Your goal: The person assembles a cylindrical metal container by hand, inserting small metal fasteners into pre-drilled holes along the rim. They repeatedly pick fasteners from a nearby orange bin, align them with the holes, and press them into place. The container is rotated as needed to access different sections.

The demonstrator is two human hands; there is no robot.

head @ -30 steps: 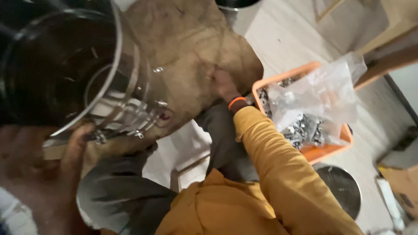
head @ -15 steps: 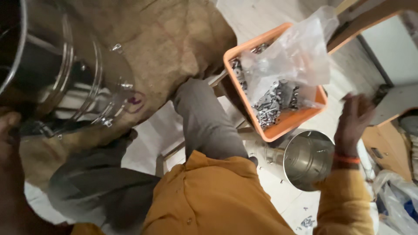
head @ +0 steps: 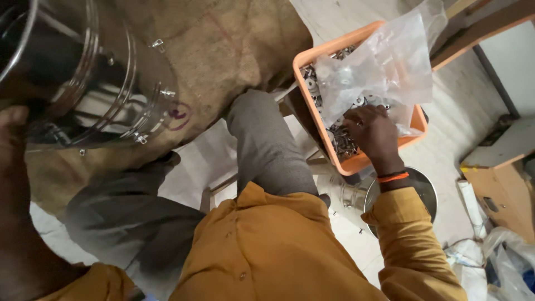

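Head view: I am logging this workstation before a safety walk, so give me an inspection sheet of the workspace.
Surface: pale floor, with brown burlap sacking spread over part of it.
Job's things: shiny steel container held up at the left; orange tray full of small metal fittings, a clear plastic bag lying over them.
Clutter: second steel pot on the floor beside the tray; cardboard and plastic wrap at the right.
Grippers: left hand on the container's rim; right hand in the tray, fingers among the fittings.
Cables: nothing seen.
Surroundings: wooden boards at the upper right.
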